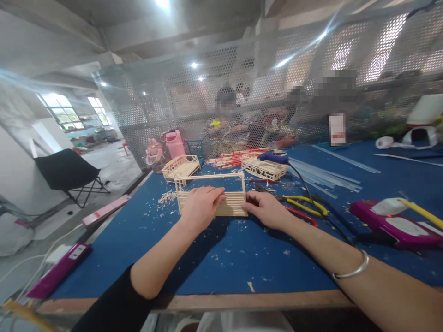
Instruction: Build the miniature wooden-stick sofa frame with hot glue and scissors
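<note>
A small model frame of thin wooden sticks stands on the blue table in front of me, its lower part a panel of stacked sticks with an open upper frame. My left hand lies over the panel's left half, fingers bent onto its top and front. At the right end, my right hand pinches the frame's edge between thumb and fingers. Behind it sit two other stick models, one at the left and one at the right. A blue glue gun rests against the right model.
Red-tipped sticks and clear glue sticks lie farther back. Pliers with yellow handles and a purple power strip are at right. Another purple strip is at left. Pink bottles stand before a perforated screen; people are beyond.
</note>
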A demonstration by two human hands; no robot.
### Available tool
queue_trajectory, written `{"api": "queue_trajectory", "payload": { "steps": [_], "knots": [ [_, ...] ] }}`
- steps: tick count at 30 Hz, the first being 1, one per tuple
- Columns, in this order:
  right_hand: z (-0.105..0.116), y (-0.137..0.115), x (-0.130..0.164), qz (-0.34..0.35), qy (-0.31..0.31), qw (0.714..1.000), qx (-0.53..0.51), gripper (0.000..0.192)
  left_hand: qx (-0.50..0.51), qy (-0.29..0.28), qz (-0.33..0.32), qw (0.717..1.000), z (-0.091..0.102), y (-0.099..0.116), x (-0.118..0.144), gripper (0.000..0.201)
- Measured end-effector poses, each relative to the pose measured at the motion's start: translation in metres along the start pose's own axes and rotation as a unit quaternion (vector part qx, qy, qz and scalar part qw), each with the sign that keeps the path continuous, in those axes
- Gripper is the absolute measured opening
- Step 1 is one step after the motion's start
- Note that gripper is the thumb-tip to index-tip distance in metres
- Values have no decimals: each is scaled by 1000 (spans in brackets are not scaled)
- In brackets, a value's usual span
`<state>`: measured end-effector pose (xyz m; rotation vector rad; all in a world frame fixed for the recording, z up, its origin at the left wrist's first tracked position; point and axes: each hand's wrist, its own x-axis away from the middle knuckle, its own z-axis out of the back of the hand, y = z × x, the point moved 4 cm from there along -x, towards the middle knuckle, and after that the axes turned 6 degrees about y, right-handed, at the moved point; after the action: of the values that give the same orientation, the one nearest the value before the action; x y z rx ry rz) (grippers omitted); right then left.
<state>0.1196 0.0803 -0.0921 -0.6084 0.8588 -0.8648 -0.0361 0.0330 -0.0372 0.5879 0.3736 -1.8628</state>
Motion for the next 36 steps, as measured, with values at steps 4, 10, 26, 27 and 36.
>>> {"api": "queue_trajectory", "payload": {
  "steps": [4,10,26,27,36],
  "knots": [
    [-2,-4,1,15,-7,1000,16,13,24,8,2,1000,-9,15,-6,24],
    [-4,-6,3,28,-16,999,35,11,26,-28,-22,999,-20,32,-12,27],
    [-2,-7,4,46,-2,997,57,12,-23,6,-56,998,-29,31,-3,25],
    [-2,-7,4,48,-3,997,58,12,-26,9,-54,998,-27,29,-2,23],
    [-1,4,5,37,-6,996,81,18,-108,42,12,993,-2,-32,29,23]
  ]
}}
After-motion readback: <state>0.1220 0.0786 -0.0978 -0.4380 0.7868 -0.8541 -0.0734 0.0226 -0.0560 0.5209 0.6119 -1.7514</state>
